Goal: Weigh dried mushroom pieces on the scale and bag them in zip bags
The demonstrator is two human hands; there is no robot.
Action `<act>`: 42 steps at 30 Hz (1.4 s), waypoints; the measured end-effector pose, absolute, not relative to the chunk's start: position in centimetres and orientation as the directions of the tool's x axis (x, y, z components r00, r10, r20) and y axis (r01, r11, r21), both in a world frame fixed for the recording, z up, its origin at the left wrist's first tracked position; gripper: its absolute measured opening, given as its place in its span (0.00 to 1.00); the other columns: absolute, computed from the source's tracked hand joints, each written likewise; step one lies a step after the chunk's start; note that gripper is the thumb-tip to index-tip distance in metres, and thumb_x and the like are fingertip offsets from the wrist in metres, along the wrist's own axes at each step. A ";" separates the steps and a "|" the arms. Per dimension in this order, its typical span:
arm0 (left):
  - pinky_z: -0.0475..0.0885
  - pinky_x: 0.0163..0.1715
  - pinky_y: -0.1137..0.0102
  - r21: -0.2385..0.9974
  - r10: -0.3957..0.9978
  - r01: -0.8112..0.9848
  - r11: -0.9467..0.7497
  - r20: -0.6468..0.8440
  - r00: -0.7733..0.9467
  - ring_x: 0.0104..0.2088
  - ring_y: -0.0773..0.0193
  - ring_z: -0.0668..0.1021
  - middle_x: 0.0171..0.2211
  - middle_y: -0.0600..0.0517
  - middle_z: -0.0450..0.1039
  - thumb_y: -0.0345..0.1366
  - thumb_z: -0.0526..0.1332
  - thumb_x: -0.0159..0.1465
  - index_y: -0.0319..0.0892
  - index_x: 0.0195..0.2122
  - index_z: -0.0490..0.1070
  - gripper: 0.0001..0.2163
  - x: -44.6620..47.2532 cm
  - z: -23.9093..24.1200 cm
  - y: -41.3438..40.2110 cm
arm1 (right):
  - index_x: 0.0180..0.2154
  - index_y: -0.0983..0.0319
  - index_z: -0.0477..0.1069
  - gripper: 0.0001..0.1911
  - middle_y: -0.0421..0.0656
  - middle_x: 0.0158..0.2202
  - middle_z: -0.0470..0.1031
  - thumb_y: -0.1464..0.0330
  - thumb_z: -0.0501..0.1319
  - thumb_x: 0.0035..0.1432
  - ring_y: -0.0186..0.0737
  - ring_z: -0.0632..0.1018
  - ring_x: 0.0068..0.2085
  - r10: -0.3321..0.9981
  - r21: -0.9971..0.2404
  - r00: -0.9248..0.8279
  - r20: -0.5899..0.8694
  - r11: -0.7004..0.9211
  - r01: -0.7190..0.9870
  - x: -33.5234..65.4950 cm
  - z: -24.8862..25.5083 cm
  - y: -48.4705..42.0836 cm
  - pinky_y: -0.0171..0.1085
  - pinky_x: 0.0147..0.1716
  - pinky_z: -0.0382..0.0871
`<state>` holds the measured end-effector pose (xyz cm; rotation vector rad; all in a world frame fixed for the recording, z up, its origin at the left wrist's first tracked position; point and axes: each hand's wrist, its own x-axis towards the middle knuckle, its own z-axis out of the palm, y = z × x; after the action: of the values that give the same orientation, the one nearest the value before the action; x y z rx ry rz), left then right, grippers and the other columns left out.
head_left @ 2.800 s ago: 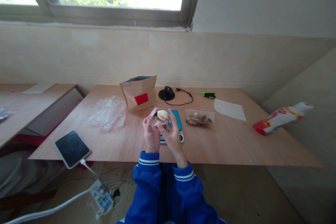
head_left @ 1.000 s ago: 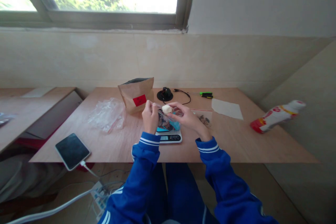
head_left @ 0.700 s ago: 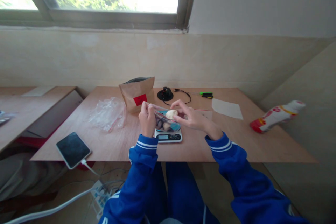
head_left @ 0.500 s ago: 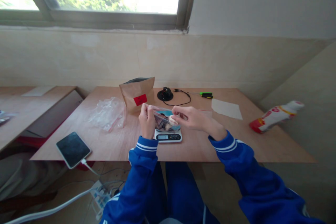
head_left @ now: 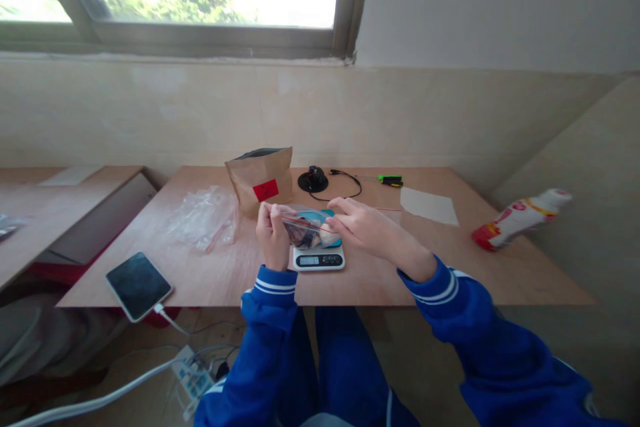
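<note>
My left hand [head_left: 273, 235] is closed on the left end of a clear zip bag [head_left: 303, 230] with a red seal line. Dark and pale small pieces lie inside the bag; their kind is too small to tell. At the bag's right end, my right hand [head_left: 365, 230] pinches its edge, fingertips partly hidden behind the hand. The bag is held above a white kitchen scale [head_left: 319, 259] with a blue top and a lit display. Beyond my left hand stands an open brown paper pouch [head_left: 265, 177] with a red label.
Crumpled clear bags [head_left: 203, 219] lie to the left, near a phone [head_left: 139, 285] on a cable. Behind are a black round stand [head_left: 313, 180] with a cord and a screwdriver [head_left: 390, 180]. A paper sheet [head_left: 429, 205] and a tilted bottle [head_left: 520, 219] are at right.
A round white piece that was in my right fingers now appears to be inside the bag. My right hand has gone to the bag's edge, and my left hand moved slightly left.
</note>
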<state>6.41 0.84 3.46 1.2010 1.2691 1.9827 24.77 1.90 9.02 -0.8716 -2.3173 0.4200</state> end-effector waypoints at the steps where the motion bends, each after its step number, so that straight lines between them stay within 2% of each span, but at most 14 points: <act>1: 0.69 0.29 0.71 0.892 0.763 0.038 -0.449 0.406 -0.502 0.25 0.67 0.74 0.24 0.55 0.72 0.44 0.50 0.67 0.43 0.26 0.61 0.14 6.3 3.4 0.9 | 0.37 0.58 0.75 0.10 0.46 0.47 0.73 0.63 0.56 0.62 0.48 0.73 0.50 0.670 -0.488 -0.590 0.450 0.738 0.466 25.0 8.9 2.0 0.48 0.54 0.64; 4: 0.68 0.27 0.72 0.893 0.744 0.000 -0.450 0.375 -0.552 0.23 0.68 0.74 0.23 0.55 0.72 0.45 0.51 0.66 0.43 0.26 0.61 0.15 6.0 3.4 0.9 | 0.44 0.56 0.73 0.11 0.45 0.55 0.68 0.62 0.59 0.61 0.46 0.71 0.54 0.722 -0.623 -0.507 0.471 0.679 0.388 25.9 7.7 2.0 0.49 0.55 0.64; 6: 0.69 0.28 0.72 0.899 0.731 -0.019 -0.438 0.344 -0.590 0.24 0.68 0.74 0.23 0.55 0.72 0.46 0.51 0.66 0.43 0.26 0.62 0.16 6.0 3.4 0.9 | 0.52 0.55 0.67 0.20 0.45 0.58 0.66 0.60 0.62 0.57 0.44 0.72 0.54 0.808 -0.783 -0.404 0.429 0.556 0.280 26.3 6.5 1.7 0.46 0.52 0.69; 8: 0.69 0.28 0.72 0.910 0.720 -0.027 -0.415 0.310 -0.621 0.23 0.68 0.74 0.22 0.55 0.72 0.49 0.51 0.66 0.42 0.25 0.63 0.17 6.2 3.3 0.9 | 0.53 0.56 0.66 0.24 0.46 0.56 0.69 0.59 0.64 0.56 0.44 0.73 0.52 0.869 -0.892 -0.358 0.342 0.420 0.168 26.0 5.0 1.2 0.45 0.50 0.70; 9: 0.69 0.28 0.72 0.915 0.713 -0.028 -0.403 0.294 -0.636 0.23 0.68 0.74 0.22 0.55 0.72 0.50 0.50 0.66 0.42 0.25 0.64 0.18 6.4 3.3 0.8 | 0.51 0.57 0.68 0.22 0.46 0.54 0.72 0.58 0.64 0.55 0.44 0.74 0.52 0.886 -0.919 -0.344 0.311 0.372 0.127 25.6 4.3 0.8 0.45 0.50 0.70; 12: 0.70 0.28 0.71 0.917 0.696 -0.050 -0.396 0.264 -0.667 0.23 0.68 0.74 0.21 0.54 0.72 0.52 0.48 0.66 0.42 0.26 0.64 0.20 7.0 3.0 0.5 | 0.39 0.60 0.75 0.15 0.46 0.45 0.78 0.57 0.61 0.56 0.45 0.77 0.47 0.934 -0.946 -0.181 0.309 0.322 0.047 23.8 2.7 -0.3 0.44 0.49 0.70; 15: 0.72 0.33 0.69 0.899 0.741 -0.109 -0.423 0.274 -0.613 0.27 0.66 0.77 0.24 0.53 0.74 0.55 0.45 0.66 0.42 0.30 0.64 0.22 7.3 2.3 0.0 | 0.34 0.61 0.76 0.16 0.45 0.37 0.80 0.55 0.61 0.55 0.45 0.78 0.41 0.940 -0.953 0.166 0.299 0.302 0.006 21.9 1.6 -0.8 0.42 0.43 0.72; 18: 0.73 0.38 0.66 0.893 0.841 -0.165 -0.418 0.311 -0.442 0.34 0.62 0.79 0.31 0.49 0.76 0.58 0.45 0.64 0.42 0.37 0.67 0.24 7.4 1.3 -0.7 | 0.33 0.63 0.75 0.19 0.45 0.33 0.78 0.54 0.60 0.55 0.44 0.77 0.36 0.839 -0.963 0.497 0.222 0.269 -0.024 20.7 0.8 -1.0 0.40 0.37 0.71; 20: 0.72 0.39 0.68 0.910 0.879 -0.140 -0.390 0.323 -0.352 0.36 0.62 0.78 0.33 0.48 0.76 0.57 0.50 0.63 0.42 0.37 0.69 0.22 7.5 0.7 -1.3 | 0.33 0.64 0.74 0.20 0.46 0.32 0.77 0.53 0.59 0.56 0.44 0.76 0.35 0.761 -0.966 0.619 0.194 0.259 -0.016 20.3 0.5 -1.3 0.39 0.34 0.70; 23: 0.69 0.35 0.73 0.942 0.894 -0.043 -0.332 0.299 -0.334 0.33 0.66 0.75 0.31 0.52 0.74 0.51 0.58 0.61 0.42 0.33 0.71 0.16 7.9 0.3 -2.1 | 0.32 0.63 0.74 0.20 0.46 0.30 0.76 0.53 0.57 0.57 0.43 0.75 0.33 0.733 -0.969 0.644 0.219 0.241 0.055 20.2 0.5 -2.0 0.38 0.32 0.69; 27: 0.66 0.29 0.75 0.952 0.843 -0.005 -0.306 0.268 -0.467 0.27 0.69 0.71 0.26 0.55 0.70 0.48 0.58 0.62 0.42 0.31 0.71 0.14 8.2 0.5 -2.4 | 0.33 0.63 0.74 0.19 0.47 0.31 0.77 0.53 0.58 0.57 0.44 0.75 0.34 0.769 -0.968 0.595 0.232 0.245 0.060 20.7 0.2 -2.7 0.38 0.33 0.69; 33: 0.65 0.27 0.76 0.952 0.844 -0.090 -0.294 0.214 -0.493 0.26 0.70 0.70 0.25 0.56 0.69 0.48 0.59 0.61 0.42 0.32 0.72 0.14 8.1 0.0 -1.9 | 0.31 0.64 0.75 0.19 0.48 0.31 0.78 0.54 0.59 0.56 0.45 0.77 0.34 0.798 -0.972 0.583 0.152 0.228 -0.059 21.6 -0.7 -2.0 0.40 0.34 0.72; 36: 0.64 0.25 0.76 0.953 0.883 -0.172 -0.248 0.150 -0.444 0.24 0.71 0.69 0.23 0.57 0.67 0.49 0.61 0.59 0.41 0.31 0.71 0.15 7.9 -0.2 -1.6 | 0.33 0.64 0.75 0.20 0.49 0.34 0.80 0.53 0.60 0.55 0.46 0.78 0.36 0.810 -0.975 0.562 0.168 0.220 -0.025 22.0 -0.2 -1.7 0.40 0.34 0.72; 42: 0.68 0.24 0.76 0.953 0.891 -0.210 -0.218 0.106 -0.441 0.25 0.70 0.73 0.26 0.54 0.72 0.50 0.63 0.56 0.40 0.34 0.72 0.16 7.4 0.1 -1.5 | 0.36 0.65 0.75 0.22 0.49 0.35 0.80 0.52 0.63 0.50 0.48 0.79 0.38 0.842 -0.982 0.520 0.146 0.185 -0.024 22.3 0.7 -1.7 0.42 0.37 0.73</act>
<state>7.43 -1.52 0.11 0.8907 1.2292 1.7667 22.33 -1.73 0.72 -1.2417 -0.8332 0.7216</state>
